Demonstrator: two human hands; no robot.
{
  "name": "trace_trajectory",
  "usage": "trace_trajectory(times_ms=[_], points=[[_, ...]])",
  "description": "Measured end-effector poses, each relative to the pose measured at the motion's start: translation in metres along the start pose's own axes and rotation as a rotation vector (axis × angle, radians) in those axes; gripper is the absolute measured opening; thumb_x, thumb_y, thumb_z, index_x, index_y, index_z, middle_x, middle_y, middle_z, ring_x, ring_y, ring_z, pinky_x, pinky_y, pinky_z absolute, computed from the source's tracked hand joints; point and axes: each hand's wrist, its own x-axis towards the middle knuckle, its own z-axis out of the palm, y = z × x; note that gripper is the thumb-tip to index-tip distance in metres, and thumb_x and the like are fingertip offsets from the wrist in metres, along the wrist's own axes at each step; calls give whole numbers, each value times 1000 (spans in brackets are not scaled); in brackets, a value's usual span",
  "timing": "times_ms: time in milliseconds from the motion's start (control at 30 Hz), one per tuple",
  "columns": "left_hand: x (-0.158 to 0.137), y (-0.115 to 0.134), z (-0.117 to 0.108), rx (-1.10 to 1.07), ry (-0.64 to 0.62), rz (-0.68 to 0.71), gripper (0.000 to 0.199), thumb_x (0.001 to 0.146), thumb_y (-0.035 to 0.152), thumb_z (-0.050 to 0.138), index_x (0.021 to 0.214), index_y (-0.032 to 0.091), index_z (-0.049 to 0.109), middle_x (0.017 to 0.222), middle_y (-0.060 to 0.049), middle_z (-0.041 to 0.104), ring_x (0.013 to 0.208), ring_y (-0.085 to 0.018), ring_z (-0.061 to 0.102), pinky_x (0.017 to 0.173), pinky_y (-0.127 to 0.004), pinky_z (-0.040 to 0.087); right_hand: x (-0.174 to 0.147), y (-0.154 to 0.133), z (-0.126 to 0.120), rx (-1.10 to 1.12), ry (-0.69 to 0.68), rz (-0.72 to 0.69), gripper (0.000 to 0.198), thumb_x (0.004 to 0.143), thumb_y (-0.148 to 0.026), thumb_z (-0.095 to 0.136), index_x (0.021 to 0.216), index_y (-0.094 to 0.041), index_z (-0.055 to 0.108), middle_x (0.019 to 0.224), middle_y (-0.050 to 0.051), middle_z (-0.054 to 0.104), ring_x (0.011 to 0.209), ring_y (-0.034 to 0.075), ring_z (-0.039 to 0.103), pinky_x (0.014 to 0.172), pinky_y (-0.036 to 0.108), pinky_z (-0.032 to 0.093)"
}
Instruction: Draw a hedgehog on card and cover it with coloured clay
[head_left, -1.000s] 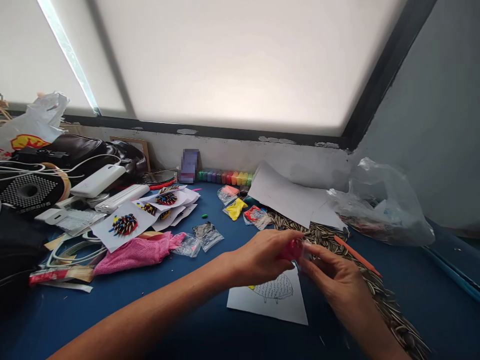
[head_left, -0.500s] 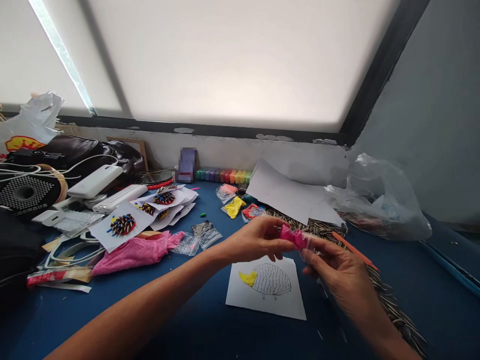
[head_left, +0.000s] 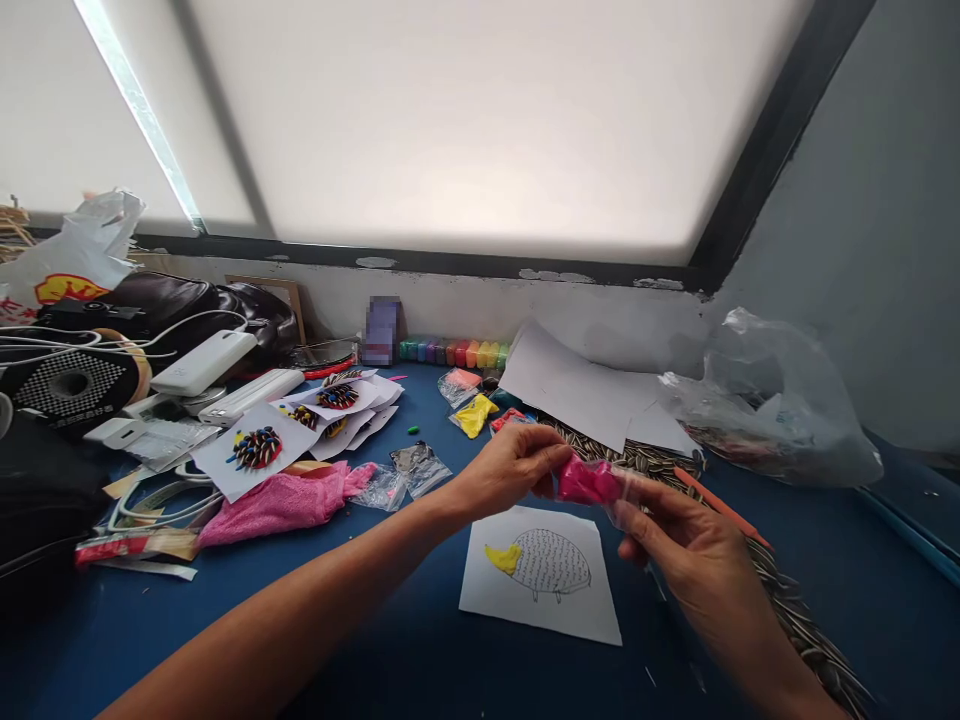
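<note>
Between my two hands, above the table, is a small clear bag of bright pink modelling clay (head_left: 589, 482). My left hand (head_left: 517, 465) pinches the bag's left end between thumb and fingers. The right end is gripped by my right hand (head_left: 679, 535), its fingers closed round the clear plastic. Below them lies a white paper (head_left: 536, 620) with a drawn hedgehog-like animal (head_left: 551, 562). Yellow clay (head_left: 502, 558) covers the animal's pointed head, while its body is pen lines only.
Sunflower seeds (head_left: 799, 610) lie along the right, by an orange strip (head_left: 724, 505). Bagged yellow clay (head_left: 474, 415) and a row of coloured clay blocks (head_left: 454, 352) stand behind. Finished seed pictures (head_left: 255, 450), a pink towel (head_left: 281, 505) and power banks (head_left: 202, 362) crowd the left.
My left fingers have shifted toward the bag's left upper edge, so more of the pink clay shows. My right hand keeps its grip. The whole view has moved slightly.
</note>
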Motion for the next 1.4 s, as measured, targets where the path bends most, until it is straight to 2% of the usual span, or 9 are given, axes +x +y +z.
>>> trace_trajectory(times_ms=[200, 267, 367, 500, 767, 1067, 1167, 1267, 1400], points=[[1, -1, 3, -11, 130, 17, 21, 92, 27, 56, 86, 9, 64, 73, -1, 58, 62, -6, 53, 57, -19, 44, -1, 4, 4, 68, 54, 0, 43, 59, -49, 84, 91, -21, 79, 59, -1, 64, 46, 9, 52, 47, 22, 47], [-1, -2, 5, -97, 65, -42, 26, 91, 32, 59, 103, 10, 63, 86, -5, 62, 70, -10, 61, 63, -23, 50, -2, 6, 5, 97, 58, -4, 43, 55, -47, 86, 88, -21, 79, 66, 0, 68, 46, 9, 53, 46, 22, 47], [-5, -7, 8, -181, -142, -133, 59, 81, 32, 73, 132, 17, 48, 88, -4, 64, 68, -13, 65, 62, -30, 55, -2, 9, 7, 93, 37, -1, 44, 53, -46, 88, 87, -20, 79, 69, 1, 70, 47, 10, 55, 47, 23, 48], [-7, -15, 14, -116, -190, -93, 59, 75, 15, 74, 129, 16, 52, 79, 0, 62, 63, -10, 61, 57, -22, 51, -3, 14, 9, 5, -34, -46, 42, 64, -52, 80, 90, -19, 78, 62, 1, 68, 49, 12, 58, 50, 24, 50], [-4, -17, 14, -204, -178, -43, 65, 73, 16, 77, 133, 15, 51, 84, -3, 64, 67, -11, 64, 61, -26, 53, -5, 11, 2, -161, -27, -241, 29, 74, -50, 73, 78, -21, 76, 53, -2, 57, 49, 13, 51, 46, 22, 45], [-5, -9, 12, -427, -154, -35, 62, 76, 34, 80, 128, 13, 53, 93, -7, 66, 74, -12, 67, 77, -31, 55, -1, 21, 0, -340, 86, -462, 23, 83, -40, 68, 99, -25, 75, 100, 5, 72, 68, 15, 64, 64, 27, 55], [-5, -11, 14, -414, -177, -58, 61, 76, 40, 79, 125, 11, 56, 92, -9, 68, 75, -15, 69, 78, -34, 56, -3, 19, 1, -305, 25, -436, 30, 85, -40, 65, 110, -26, 74, 124, 7, 64, 86, 18, 68, 74, 29, 58], [-6, -8, 15, -369, -251, -85, 57, 81, 44, 74, 126, 12, 59, 92, -9, 69, 75, -16, 70, 77, -34, 57, -6, 14, 2, -292, -65, -387, 30, 89, -42, 61, 112, -27, 74, 131, 8, 59, 108, 22, 63, 82, 30, 57], [-8, 2, 9, -343, -316, -134, 60, 87, 49, 66, 133, 15, 51, 94, -10, 70, 73, -16, 71, 74, -33, 57, -7, 11, 0, -304, -43, -346, 30, 89, -45, 61, 108, -26, 73, 134, 9, 59, 84, 19, 68, 75, 33, 59]])
